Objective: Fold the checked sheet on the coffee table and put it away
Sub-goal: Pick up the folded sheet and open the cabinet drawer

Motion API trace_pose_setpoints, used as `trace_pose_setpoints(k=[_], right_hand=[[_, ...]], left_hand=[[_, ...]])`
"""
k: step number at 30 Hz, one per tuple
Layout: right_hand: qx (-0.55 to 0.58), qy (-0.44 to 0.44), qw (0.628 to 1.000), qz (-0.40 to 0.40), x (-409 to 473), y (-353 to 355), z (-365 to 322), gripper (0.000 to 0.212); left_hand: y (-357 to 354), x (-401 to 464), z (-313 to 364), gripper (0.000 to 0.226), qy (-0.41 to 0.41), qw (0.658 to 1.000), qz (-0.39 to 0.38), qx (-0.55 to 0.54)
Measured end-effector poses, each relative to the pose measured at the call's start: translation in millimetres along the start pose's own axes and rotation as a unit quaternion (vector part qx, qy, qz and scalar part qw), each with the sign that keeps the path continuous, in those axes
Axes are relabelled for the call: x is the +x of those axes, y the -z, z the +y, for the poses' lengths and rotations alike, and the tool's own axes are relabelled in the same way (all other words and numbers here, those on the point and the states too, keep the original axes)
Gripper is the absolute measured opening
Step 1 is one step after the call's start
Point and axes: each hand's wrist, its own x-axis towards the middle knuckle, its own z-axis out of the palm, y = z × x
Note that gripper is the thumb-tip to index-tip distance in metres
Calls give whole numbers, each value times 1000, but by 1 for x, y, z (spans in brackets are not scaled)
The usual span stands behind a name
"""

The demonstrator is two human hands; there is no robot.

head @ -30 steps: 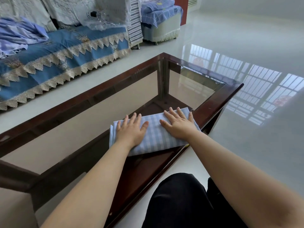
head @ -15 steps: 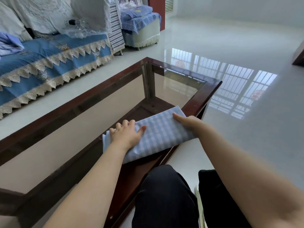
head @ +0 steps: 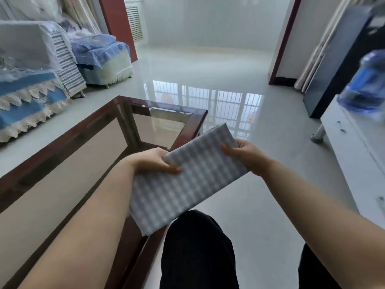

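Holding the folded checked sheet (head: pixel 187 176) between both hands, I have it lifted clear of the coffee table (head: pixel 89 130), tilted so its far corner rises to the right and its near corner hangs down over the table's right-hand rail. My left hand (head: pixel 150 161) grips the sheet's left edge, thumb lying across the top of the cloth and fingers curled under it. My right hand (head: pixel 245 155) pinches the right edge, thumb on top, fingers wrapped beneath. The sheet sits between the two hands, above my dark-trousered knee (head: pixel 198 236).

Below and to the left, the glass-topped table with its dark wooden frame runs away from me. Beyond it on the left stands a sofa (head: pixel 27 94) with a blue cover and lace trim, and further back a small covered stool (head: pixel 104 59). To my right a white cabinet (head: pixel 354 155) carries a blurred blue bottle (head: pixel 364 84). Glossy pale floor (head: pixel 208 65) stretches ahead, reflecting a barred window.
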Motion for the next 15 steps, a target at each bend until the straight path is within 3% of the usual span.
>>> trace_pose_setpoints(k=[2,7,12,15], right_hand=[[-32,15,997,68,-8,30,3,25],[-90,16,971,221,-27,119,27,38],[-86,-95,931,341,-55,213,92,63],[-86,-184,902,380,-75,256,152,56]], left_hand=[[-21,22,24,32,-29,999,22,12],[-97,79,95,28,-85,994,39,53],[-187,147,145,25,-86,995,36,43],[-236,181,161,22,-78,996,41,26]])
